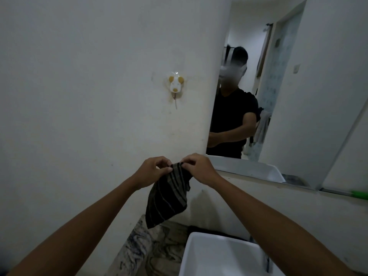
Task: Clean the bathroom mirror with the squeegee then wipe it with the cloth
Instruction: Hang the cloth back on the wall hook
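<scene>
Dark striped cloth (169, 196) hangs above the counter, left of the mirror (278, 96); left hand (152, 172) and right hand (199, 168) pinch its top edge, fingers closed on the fabric.

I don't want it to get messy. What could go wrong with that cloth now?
Both hands, left hand and right hand, pinch only the top edge of the striped cloth, so it might slip and drop toward the sink below. Still bunched, it may wipe the mirror unevenly.
</scene>
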